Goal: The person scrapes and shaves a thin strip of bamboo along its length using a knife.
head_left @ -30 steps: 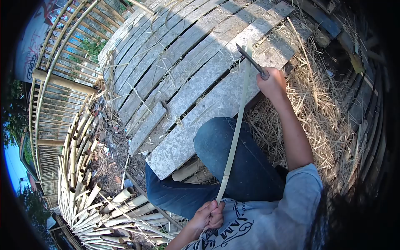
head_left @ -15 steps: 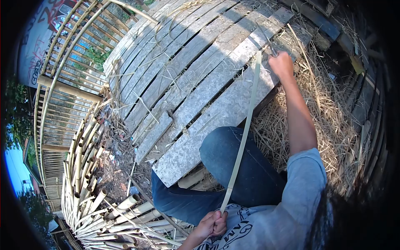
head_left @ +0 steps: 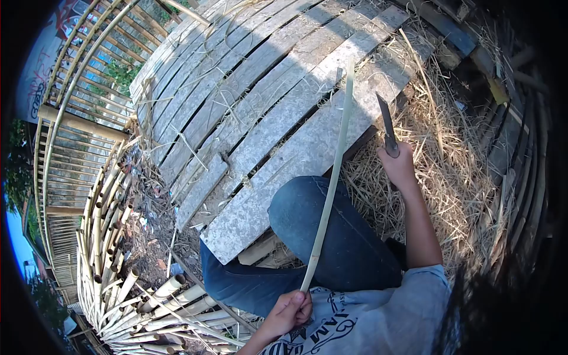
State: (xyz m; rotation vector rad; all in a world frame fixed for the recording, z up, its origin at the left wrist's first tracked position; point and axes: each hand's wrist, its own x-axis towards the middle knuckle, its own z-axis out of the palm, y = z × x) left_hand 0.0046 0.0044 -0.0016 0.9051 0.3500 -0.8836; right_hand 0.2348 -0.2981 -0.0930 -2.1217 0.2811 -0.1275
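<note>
A long, thin bamboo strip (head_left: 329, 204) slants up across my bent knee, its far end over the plank platform. My left hand (head_left: 288, 312) is closed around its near end, close to my shirt. Over the straw on the right, my right hand (head_left: 399, 165) grips a knife (head_left: 387, 125) by its dark handle. The blade points up and away, apart from the strip.
A weathered plank platform (head_left: 236, 228) spreads in front of my legs, with thin shavings on it. Straw-like bamboo shavings (head_left: 447, 195) heap up on the right. Cut bamboo poles (head_left: 148, 307) lie at the lower left, below a bamboo fence (head_left: 71, 171).
My right hand has come down and nearer, and the knife blade has swung clear of the strip's far end. The left hand still holds the strip. The whole view has shifted slightly.
</note>
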